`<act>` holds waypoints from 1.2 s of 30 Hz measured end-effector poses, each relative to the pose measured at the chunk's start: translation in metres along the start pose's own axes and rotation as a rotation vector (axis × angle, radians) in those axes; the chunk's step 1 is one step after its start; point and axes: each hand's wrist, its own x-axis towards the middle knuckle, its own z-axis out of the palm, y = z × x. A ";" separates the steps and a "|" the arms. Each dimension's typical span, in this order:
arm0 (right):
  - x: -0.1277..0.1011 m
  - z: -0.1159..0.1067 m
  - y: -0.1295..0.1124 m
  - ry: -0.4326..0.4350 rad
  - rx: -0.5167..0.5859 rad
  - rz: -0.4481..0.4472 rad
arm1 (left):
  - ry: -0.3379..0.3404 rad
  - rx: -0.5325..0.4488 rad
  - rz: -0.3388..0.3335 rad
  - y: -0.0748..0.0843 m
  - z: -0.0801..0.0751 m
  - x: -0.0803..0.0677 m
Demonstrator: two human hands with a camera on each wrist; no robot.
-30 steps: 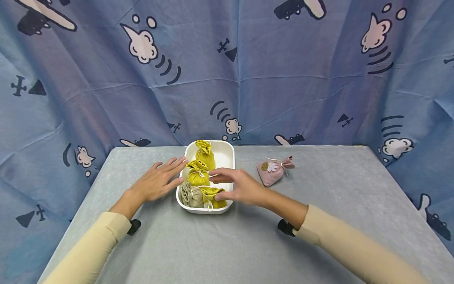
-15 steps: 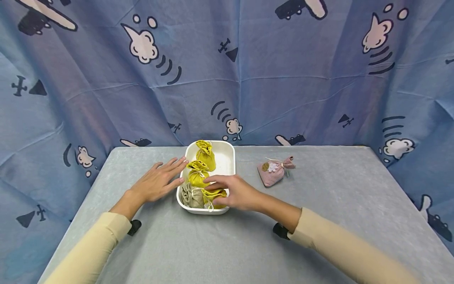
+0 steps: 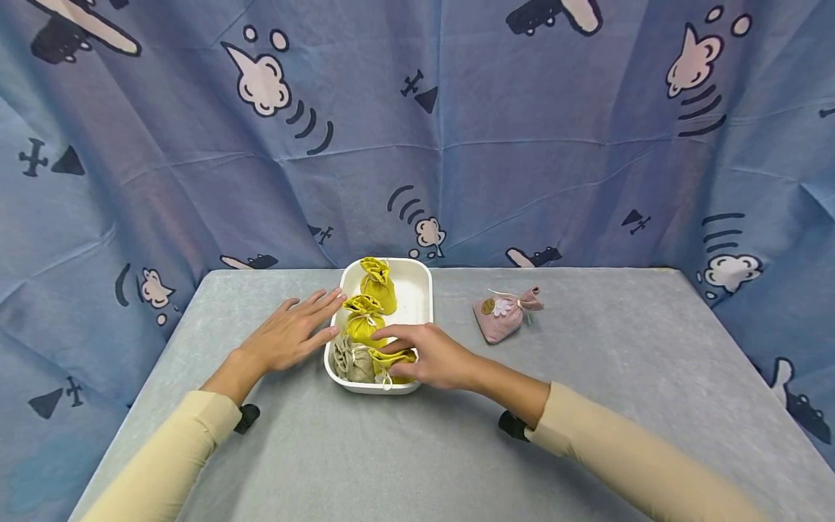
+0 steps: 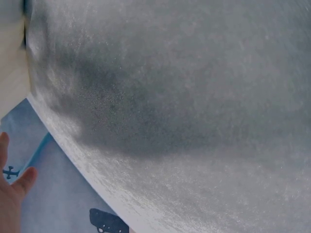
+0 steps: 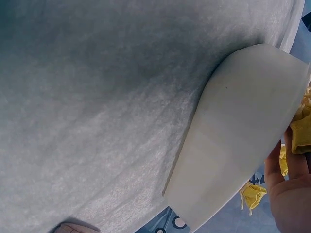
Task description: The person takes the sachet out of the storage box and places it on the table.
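A white tray (image 3: pixel 414 279) holds several small drawstring pouches. My right hand (image 3: pixel 433 355) reaches in over the tray's right side, thumb and fingers curved around the yellow pouch (image 3: pixel 383 360) at the front right, covering part of it. In the right wrist view the fingers stand against this yellow pouch (image 5: pixel 302 133) beyond the tray's wall. My left hand (image 3: pixel 283 333) has its fingers stretched out, fingertips right at the tray's left rim. A beige pouch (image 3: pixel 357 362) lies at the front left. Two more yellow pouches, one midway (image 3: pixel 365 328) and one farther back (image 3: pixel 378 288), lie behind it.
A pink pouch (image 3: pixel 499 319) with a white flower lies on the grey cloth-covered table (image 3: pixel 587 326), right of the tray. A blue patterned curtain (image 3: pixel 522 174) hangs behind the table's far edge.
My right hand has moved a little left and down, its thumb and fingers coming around the front right yellow pouch. The left hand and the pouches have stayed in place.
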 end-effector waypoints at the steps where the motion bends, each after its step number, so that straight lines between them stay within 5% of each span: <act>1: 0.000 0.000 0.000 0.001 -0.002 0.001 | -0.001 -0.002 -0.001 0.000 0.000 0.000; 36: 0.001 -0.025 -0.017 0.105 0.013 0.032 | 0.001 -0.003 0.007 0.001 -0.001 0.000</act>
